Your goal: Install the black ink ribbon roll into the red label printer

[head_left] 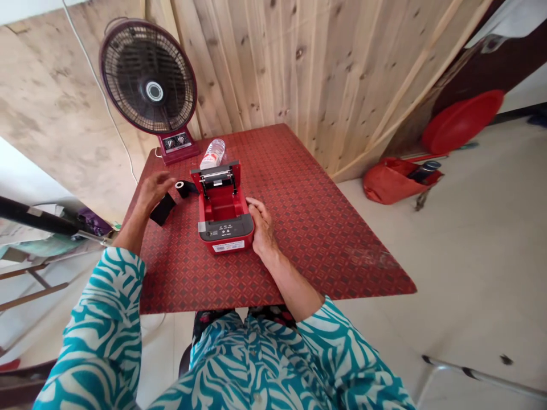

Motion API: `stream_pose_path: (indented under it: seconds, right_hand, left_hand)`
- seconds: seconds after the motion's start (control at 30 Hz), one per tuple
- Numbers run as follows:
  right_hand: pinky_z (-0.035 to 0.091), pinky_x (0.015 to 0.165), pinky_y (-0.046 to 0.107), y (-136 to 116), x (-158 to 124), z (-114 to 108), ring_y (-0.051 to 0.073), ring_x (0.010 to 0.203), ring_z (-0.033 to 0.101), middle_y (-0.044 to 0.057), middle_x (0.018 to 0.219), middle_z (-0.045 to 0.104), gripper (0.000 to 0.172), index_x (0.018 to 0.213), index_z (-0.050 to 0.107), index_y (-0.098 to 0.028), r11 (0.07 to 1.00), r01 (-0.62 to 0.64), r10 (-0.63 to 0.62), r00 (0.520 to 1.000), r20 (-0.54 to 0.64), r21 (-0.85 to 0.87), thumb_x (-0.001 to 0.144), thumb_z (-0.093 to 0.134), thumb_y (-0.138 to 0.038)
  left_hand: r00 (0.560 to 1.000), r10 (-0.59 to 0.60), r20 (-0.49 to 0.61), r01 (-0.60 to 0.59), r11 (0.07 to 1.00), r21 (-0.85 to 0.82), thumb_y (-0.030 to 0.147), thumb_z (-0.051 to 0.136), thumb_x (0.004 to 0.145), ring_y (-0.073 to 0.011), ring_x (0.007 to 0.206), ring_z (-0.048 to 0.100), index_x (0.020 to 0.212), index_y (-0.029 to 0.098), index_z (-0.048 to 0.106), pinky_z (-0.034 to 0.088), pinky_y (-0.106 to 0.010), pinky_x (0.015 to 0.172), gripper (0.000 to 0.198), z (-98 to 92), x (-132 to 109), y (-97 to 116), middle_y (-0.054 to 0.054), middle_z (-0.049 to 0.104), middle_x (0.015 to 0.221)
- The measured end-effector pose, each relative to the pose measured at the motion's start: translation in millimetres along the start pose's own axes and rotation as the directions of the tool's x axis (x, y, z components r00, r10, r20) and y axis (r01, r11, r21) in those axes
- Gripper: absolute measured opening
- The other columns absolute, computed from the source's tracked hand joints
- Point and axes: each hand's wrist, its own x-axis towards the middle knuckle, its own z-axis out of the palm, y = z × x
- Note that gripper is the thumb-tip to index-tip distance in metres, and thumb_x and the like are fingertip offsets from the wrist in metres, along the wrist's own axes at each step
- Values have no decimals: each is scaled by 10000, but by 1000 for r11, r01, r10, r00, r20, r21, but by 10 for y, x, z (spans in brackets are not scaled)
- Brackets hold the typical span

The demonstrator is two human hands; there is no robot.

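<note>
A small red receipt printer (224, 212) sits on the red patterned table (307, 228) with its lid swung open and the paper bay showing. My right hand (260, 225) rests against the printer's right side, fingers curled on its casing. My left hand (154, 188) hovers just left of the printer, fingers loosely spread, holding nothing. Right beside its fingertips lies a black paper roll (184, 187) with a white core, its black strip (163, 209) trailing toward me under the hand.
A maroon desk fan (149, 80) stands at the table's far left corner, with a clear plastic bottle (212, 152) lying behind the printer. A wooden plank wall rises behind. On the floor at right are a red bag (391, 179) and a red basin (461, 119).
</note>
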Motion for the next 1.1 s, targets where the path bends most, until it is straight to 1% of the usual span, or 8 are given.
stream_pose_path:
  seconds: [0.1,0.2,0.3,0.4,0.63,0.8,0.9,1.1]
  right_hand:
    - [537,914,401,-2,5,-4,240,1064,671,29,1082,771,383,1038,737,-269,1000,-17,17,1000,6,20,784,680,-550]
    - [539,870,385,-2,12,3,236,1020,677,25,1052,773,375,1019,738,-267,998,-44,44,999,-10,54,755,706,-531]
    - [534,826,366,3,16,14,215,930,680,13,1000,774,369,1007,739,-263,993,-76,79,997,-24,94,724,723,-501]
    - [531,791,357,19,22,14,202,857,676,8,945,773,380,1008,734,-257,991,-91,95,995,-29,102,719,716,-503]
    - [543,800,376,74,57,-22,223,906,692,21,953,776,396,1032,728,-260,1000,-29,29,999,16,-7,771,659,-549]
    - [548,777,360,89,63,-14,217,888,688,11,923,779,365,1021,733,-266,997,-63,63,998,-6,40,753,682,-509]
    - [552,793,358,86,63,-1,219,926,684,11,946,781,353,1009,736,-267,997,-60,62,998,-23,54,745,685,-496]
    - [550,840,367,66,59,14,218,982,672,17,983,768,317,986,731,-270,998,-46,46,999,-14,38,754,653,-471]
  left_hand:
    - [971,-165,-174,110,951,-289,379,658,818,-242,971,713,1082,154,714,567,-366,883,352,-185,-111,-343,-100,774,1061]
    - [963,-269,-30,234,883,-407,299,755,707,-262,1021,719,1013,151,722,588,-378,893,342,-250,-285,-639,-103,786,1030]
    - [968,-217,123,249,857,-451,271,806,631,-280,1093,712,1048,151,713,576,-403,954,444,-172,-403,-760,-120,781,1098]
    - [983,-134,129,180,860,-477,297,814,610,-279,1109,705,1078,158,694,550,-413,998,503,-32,-408,-733,-118,773,1106]
    - [994,-98,57,113,836,-536,435,861,557,-220,851,706,896,167,650,568,-349,824,481,124,-460,-513,-53,745,867]
    - [992,74,104,20,716,-698,458,930,567,-176,843,707,1027,175,726,564,-262,782,578,-124,-775,-97,-45,765,940]
    - [970,157,188,30,688,-725,491,917,634,-226,921,740,1161,172,739,582,-271,760,641,-256,-949,247,-85,781,1027]
    - [945,168,281,191,413,-890,497,861,724,-299,1048,757,1145,278,750,627,-427,886,487,-105,-1191,708,-54,798,986]
